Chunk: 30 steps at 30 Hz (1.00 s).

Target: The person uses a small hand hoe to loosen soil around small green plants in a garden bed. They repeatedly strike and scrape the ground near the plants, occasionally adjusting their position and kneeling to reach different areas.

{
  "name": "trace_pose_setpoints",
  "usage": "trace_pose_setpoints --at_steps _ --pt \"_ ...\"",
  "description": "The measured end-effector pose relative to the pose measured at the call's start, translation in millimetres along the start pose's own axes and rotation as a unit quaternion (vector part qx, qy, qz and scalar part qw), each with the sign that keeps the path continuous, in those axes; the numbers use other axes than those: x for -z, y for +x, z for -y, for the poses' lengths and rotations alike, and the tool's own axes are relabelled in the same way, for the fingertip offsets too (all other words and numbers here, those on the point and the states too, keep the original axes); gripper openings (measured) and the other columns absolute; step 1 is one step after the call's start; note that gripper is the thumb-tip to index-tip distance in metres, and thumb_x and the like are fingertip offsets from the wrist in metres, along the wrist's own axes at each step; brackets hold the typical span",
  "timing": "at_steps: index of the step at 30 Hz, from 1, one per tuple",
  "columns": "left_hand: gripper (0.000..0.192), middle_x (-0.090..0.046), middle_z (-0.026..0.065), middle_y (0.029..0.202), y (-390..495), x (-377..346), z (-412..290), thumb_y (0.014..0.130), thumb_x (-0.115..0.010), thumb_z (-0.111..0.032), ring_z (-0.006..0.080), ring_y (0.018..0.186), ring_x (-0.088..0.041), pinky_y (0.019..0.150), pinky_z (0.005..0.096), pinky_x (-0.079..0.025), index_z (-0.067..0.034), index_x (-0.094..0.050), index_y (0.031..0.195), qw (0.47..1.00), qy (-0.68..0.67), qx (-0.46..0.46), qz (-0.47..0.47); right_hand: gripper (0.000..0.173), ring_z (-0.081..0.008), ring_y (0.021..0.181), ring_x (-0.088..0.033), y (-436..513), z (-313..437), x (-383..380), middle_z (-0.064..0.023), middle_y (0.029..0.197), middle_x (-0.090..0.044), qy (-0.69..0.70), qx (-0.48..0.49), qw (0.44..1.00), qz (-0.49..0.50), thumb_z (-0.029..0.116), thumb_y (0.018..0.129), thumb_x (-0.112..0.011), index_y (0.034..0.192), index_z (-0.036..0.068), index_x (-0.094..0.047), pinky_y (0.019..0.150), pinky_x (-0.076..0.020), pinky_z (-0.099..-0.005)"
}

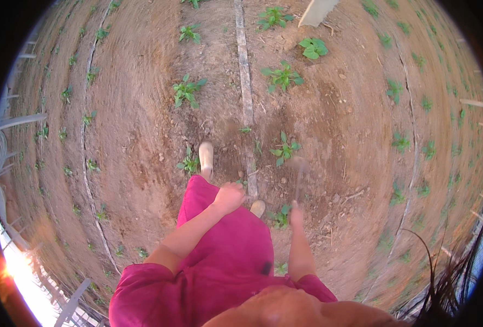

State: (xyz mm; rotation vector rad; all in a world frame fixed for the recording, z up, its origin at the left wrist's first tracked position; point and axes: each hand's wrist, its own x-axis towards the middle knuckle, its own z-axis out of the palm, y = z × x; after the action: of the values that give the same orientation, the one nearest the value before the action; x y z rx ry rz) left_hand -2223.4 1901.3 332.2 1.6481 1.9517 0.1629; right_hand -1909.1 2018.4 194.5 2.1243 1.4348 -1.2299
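My right hand (295,216) grips the handle of a small hand tool, likely a hoe (300,173). Motion blurs the tool, and its head is over bare soil just beside a young leafy plant (285,149). Another plant (281,216) grows close to the left of that hand. My left hand (230,198) is by my knee with its fingers curled. Whether it holds anything is hidden. A few green leaves (241,182) show just beyond its fingers. Between the two plant rows runs a flat drip irrigation tape (244,77), passing near my left hand.
My left shoe (205,155) is right beside a plant (189,162); my right shoe (257,208) is by the tape. A pale post (317,12) rises at the top, near a broad-leaved plant (313,48). More seedling rows and tapes (84,151) run along both sides.
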Motion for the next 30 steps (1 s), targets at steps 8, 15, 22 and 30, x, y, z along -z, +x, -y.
trace_pose_setpoints --at_steps 8,15,22,30 --pt "0.023 -0.059 0.0092 0.088 89.7 37.6 158.7 0.08 -0.065 -0.03 0.0262 0.088 -0.061 0.077 0.0388 -0.049 -0.007 -0.064 0.085 0.998 -0.037 0.058 0.0 0.066 -0.0401 0.099 -0.06 39.5 289.1 -124.3 -0.0249 0.101 -0.066 -0.005 0.184 0.981 0.068 0.059 0.089 -0.048 0.108 -0.003 -0.065 0.088 -0.0443 -0.043" --pt "0.022 -0.06 0.0085 0.091 152.2 88.0 299.8 0.08 -0.066 -0.029 0.0257 0.091 -0.062 0.079 0.0386 -0.049 -0.008 -0.063 0.089 0.987 -0.051 0.142 0.054 0.059 -0.0284 0.085 -0.063 70.4 514.3 -210.3 -0.0188 0.088 -0.066 -0.031 0.211 0.972 0.093 0.052 0.09 -0.053 0.114 0.0 -0.063 0.08 -0.0465 -0.0388" --pt "0.019 -0.061 0.0096 0.092 219.7 57.8 354.7 0.081 -0.063 -0.025 0.0257 0.092 -0.062 0.079 0.0388 -0.05 -0.008 -0.063 0.09 0.984 -0.078 0.137 0.079 0.056 -0.0355 0.091 -0.064 121.4 618.2 -263.7 -0.0232 0.102 -0.065 0.012 0.27 0.96 0.076 0.046 0.093 -0.049 0.129 0.002 -0.052 0.08 -0.048 -0.0456" --pt "0.018 -0.06 0.0096 0.096 292.1 15.8 369.5 0.082 -0.06 -0.021 0.0262 0.092 -0.061 0.082 0.0394 -0.047 -0.006 -0.061 0.092 0.977 -0.128 0.13 0.112 0.053 -0.042 0.1 -0.06 242.6 813.5 -296.6 -0.0269 0.105 -0.063 -0.203 0.354 0.912 0.045 0.045 0.094 -0.047 0.118 -0.001 -0.054 0.086 -0.0477 -0.0481"
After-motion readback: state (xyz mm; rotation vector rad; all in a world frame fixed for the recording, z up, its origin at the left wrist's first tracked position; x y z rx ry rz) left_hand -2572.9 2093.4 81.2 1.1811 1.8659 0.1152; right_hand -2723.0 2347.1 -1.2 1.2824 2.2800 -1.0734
